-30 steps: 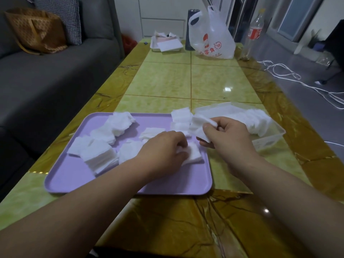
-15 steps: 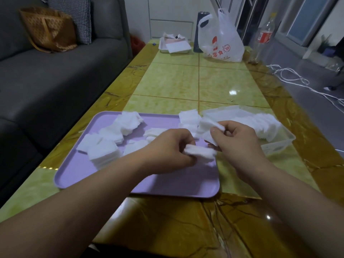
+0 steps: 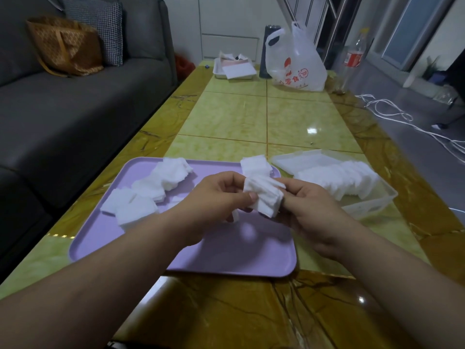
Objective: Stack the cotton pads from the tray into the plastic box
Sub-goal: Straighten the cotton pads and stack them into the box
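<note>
Stack of white square cotton pads (image 3: 264, 197) being pinched between left hand (image 3: 216, 200) and right hand (image 3: 312, 210), fingers curled; light, soft, layers likely sliding; flat faces best squeezed.

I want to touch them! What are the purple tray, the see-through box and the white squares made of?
The purple tray looks like plastic: smooth, matte, one even colour, rounded moulded rim. The box seems thin clear plastic, slightly cloudy; the squares inside show through its wall. The white squares look like soft cotton or similar fibre: dull, fluffy, fuzzy-edged.
</note>
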A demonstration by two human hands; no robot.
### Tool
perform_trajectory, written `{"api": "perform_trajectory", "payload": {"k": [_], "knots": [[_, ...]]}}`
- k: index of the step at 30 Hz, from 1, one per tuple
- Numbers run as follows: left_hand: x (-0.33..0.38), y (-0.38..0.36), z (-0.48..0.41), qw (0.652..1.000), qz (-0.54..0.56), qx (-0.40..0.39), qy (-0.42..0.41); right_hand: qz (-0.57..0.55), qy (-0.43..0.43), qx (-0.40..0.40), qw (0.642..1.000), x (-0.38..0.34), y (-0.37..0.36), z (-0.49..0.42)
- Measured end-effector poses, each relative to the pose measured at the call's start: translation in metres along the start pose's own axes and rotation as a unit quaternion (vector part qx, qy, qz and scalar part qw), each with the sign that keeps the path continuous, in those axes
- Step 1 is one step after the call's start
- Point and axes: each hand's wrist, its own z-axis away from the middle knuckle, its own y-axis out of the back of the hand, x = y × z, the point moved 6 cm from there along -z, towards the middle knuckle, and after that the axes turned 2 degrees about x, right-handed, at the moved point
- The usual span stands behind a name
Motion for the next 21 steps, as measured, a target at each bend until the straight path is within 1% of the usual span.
{"api": "perform_trajectory", "payload": {"k": [3, 6, 10, 11, 13, 15, 17, 19, 21], "knots": [[-0.004, -0.001, -0.002, 0.999, 0.032, -0.004, 0.016, -0.023, -0.015, 0.005, 1.000, 0.001, 0.001, -0.002], [-0.005, -0.003, -0.003, 0.998, 0.049, -0.025, 0.017, -0.004, -0.021, 0.017, 1.000, 0.001, 0.002, -0.001], [-0.001, -0.009, -0.001, 0.994, 0.067, -0.089, 0.010, 0.023, -0.023, 0.090, 0.995, 0.003, 0.014, -0.003], [-0.001, -0.010, -0.001, 0.992, 0.080, -0.100, 0.006, 0.023, -0.023, 0.094, 0.995, 0.003, 0.016, -0.003], [0.001, -0.011, 0.000, 0.989, 0.104, -0.108, -0.001, 0.029, -0.024, 0.067, 0.997, 0.003, 0.013, -0.001], [-0.001, -0.009, -0.002, 0.990, 0.110, -0.091, 0.003, 0.039, -0.023, 0.025, 0.999, 0.003, 0.005, 0.000], [-0.005, -0.005, -0.005, 0.995, 0.084, -0.055, 0.011, 0.032, -0.018, -0.001, 0.999, 0.003, 0.000, 0.000], [-0.006, -0.003, -0.005, 0.999, 0.042, -0.028, 0.009, 0.015, -0.012, -0.001, 1.000, 0.002, 0.000, 0.000], [-0.006, -0.003, -0.004, 1.000, 0.025, -0.014, 0.003, 0.011, -0.008, -0.002, 1.000, -0.001, -0.001, 0.000]]}}
